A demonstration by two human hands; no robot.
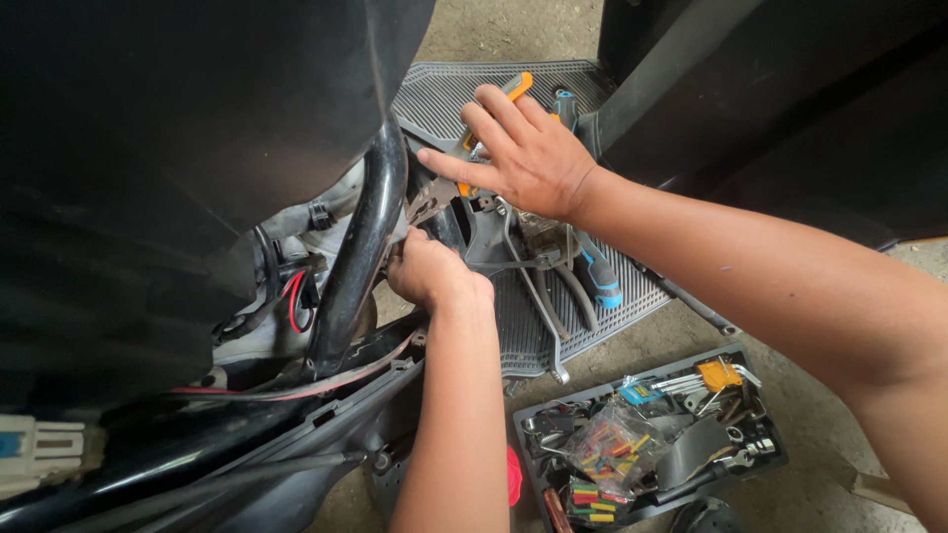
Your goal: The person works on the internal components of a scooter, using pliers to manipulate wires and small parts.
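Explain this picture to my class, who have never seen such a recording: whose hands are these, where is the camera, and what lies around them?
The single camera sits on a person's head, looking down at their own bare hands. The left hand grips something small beside a black frame tube of an opened scooter; what it holds is hidden. The right hand rests spread on parts above a ribbed grey floor mat, where an orange-handled tool and a blue-handled tool lie. On the concrete ground stands a tool tray with wrenches and coloured bits.

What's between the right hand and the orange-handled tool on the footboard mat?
Nothing visible. The right hand lies directly over the orange-handled tool on the ribbed mat; whether the fingers grip it cannot be told. The left hand is lower, at the black frame tube, clear of it.
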